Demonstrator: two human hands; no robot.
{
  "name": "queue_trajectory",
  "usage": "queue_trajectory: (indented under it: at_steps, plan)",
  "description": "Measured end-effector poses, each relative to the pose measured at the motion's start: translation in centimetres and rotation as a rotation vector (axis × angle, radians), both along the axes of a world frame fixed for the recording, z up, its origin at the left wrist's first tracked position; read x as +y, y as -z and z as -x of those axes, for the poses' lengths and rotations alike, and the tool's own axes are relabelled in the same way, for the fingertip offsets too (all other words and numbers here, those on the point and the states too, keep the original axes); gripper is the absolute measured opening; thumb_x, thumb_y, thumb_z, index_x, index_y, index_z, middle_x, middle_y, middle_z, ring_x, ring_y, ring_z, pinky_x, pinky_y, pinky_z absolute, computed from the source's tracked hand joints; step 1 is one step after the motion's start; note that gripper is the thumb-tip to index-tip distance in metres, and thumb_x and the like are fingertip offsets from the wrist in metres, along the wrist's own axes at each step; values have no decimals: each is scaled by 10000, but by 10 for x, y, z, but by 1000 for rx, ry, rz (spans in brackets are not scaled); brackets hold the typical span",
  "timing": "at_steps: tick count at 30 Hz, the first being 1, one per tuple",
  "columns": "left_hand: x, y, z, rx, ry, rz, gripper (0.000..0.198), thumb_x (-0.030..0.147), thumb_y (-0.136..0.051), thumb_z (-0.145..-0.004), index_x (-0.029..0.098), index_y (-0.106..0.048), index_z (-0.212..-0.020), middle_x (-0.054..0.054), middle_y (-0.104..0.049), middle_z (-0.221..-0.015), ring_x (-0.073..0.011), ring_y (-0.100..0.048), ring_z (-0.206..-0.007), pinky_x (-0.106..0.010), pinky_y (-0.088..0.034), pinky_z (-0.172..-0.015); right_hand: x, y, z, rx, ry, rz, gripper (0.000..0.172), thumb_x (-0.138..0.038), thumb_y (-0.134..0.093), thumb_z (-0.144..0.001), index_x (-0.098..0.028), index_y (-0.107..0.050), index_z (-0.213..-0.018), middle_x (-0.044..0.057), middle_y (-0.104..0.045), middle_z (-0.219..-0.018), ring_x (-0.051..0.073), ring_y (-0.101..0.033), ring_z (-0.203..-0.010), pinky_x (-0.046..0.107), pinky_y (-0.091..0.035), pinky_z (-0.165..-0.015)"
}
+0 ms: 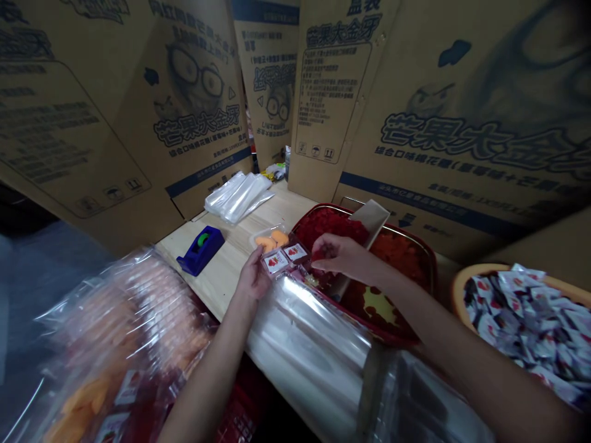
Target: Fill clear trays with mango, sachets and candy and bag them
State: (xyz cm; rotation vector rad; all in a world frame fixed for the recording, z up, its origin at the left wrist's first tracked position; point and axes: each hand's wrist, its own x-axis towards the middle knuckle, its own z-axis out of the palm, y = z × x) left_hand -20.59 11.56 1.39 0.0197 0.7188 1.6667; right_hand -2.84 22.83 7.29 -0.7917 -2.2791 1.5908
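My left hand (252, 278) grips the edge of a small transparent plastic tray (272, 249) holding orange pieces and several white sachets with red print. My right hand (339, 257) hangs just beyond that tray, its fingertips pinching a small red piece (317, 254). Below it sits a wide red tray (318, 214) heaped with loose red pieces. A flat cardboard scoop (369, 216) leans inside this red tray, partly behind my right hand.
A blue tape dispenser (201, 249) and a stack of transparent bags (237, 198) lie on the wooden table (221, 271). A large film roll (305, 344) runs below my forearms. A filled plastic bag (124, 326) sits left, an orange basin of sachets (521, 320) right, with printed cardboard sheets (462, 123) behind.
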Motion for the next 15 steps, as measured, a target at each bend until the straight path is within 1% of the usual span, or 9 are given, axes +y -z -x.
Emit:
queue_trajectory:
  at_steps: [2, 4, 8, 10, 12, 13, 15]
  plan:
    - [0, -1, -3, 5, 0, -7, 375, 322, -407, -858, 53, -589, -1046, -140, -691, -859, -229, -655, -790, -413, -484, -818, -16, -4, 1, 3, -18, 40, 230, -310, -638, -625, -184, -496, -754, -61, -493, -552, 75, -432, -469, 183, -331, -413]
    - [-1, -2, -6, 5, 2, -17, 372, 315, -408, -858, 52, -590, -1046, -140, -691, -864, -227, -654, -799, -411, -484, -819, -25, -4, 2, 9, -11, 45, 206, -306, -628, -629, -177, -503, -729, -57, -494, -544, 72, -430, -474, 180, -331, -416]
    - [-4, -4, -10, -5, 12, -28, 341, 308, -399, -864, 67, -617, -966, -124, -695, -812, -228, -656, -790, -424, -483, -821, -27, 0, 3, 45, 22, 30, 195, -293, -628, -628, -177, -510, -732, -56, -501, -543, 77, -439, -463, 186, -344, -411]
    - [-5, -4, -11, 0, 2, -18, 329, 302, -393, -867, 74, -626, -911, -115, -694, -770, -220, -660, -758, -423, -484, -819, -23, 2, 3, 66, 97, 0, 184, -287, -619, -643, -180, -526, -761, -54, -508, -549, 84, -452, -457, 193, -358, -406]
    - [-7, -5, -11, 4, -1, -14, 310, 290, -400, -865, 83, -631, -878, -110, -694, -756, -216, -661, -747, -425, -484, -821, -15, 2, 3, 91, 210, -102, 184, -248, -594, -666, -179, -566, -834, -33, -552, -616, 91, -486, -491, 198, -388, -429]
    - [-8, -5, -11, 5, 1, -15, 300, 284, -404, -863, 90, -633, -866, -108, -695, -757, -216, -662, -750, -429, -483, -824, -10, 2, 1, 99, 255, -179, 226, -217, -577, -677, -180, -584, -899, -16, -583, -682, 94, -511, -528, 199, -408, -458]
    - [-10, -7, -11, 5, 6, -9, 298, 272, -394, -867, 102, -636, -834, -101, -698, -748, -217, -663, -753, -436, -482, -827, 2, -1, -7, 71, 302, -344, 349, -165, -544, -699, -189, -582, -1045, 12, -620, -830, 102, -554, -620, 205, -442, -539]
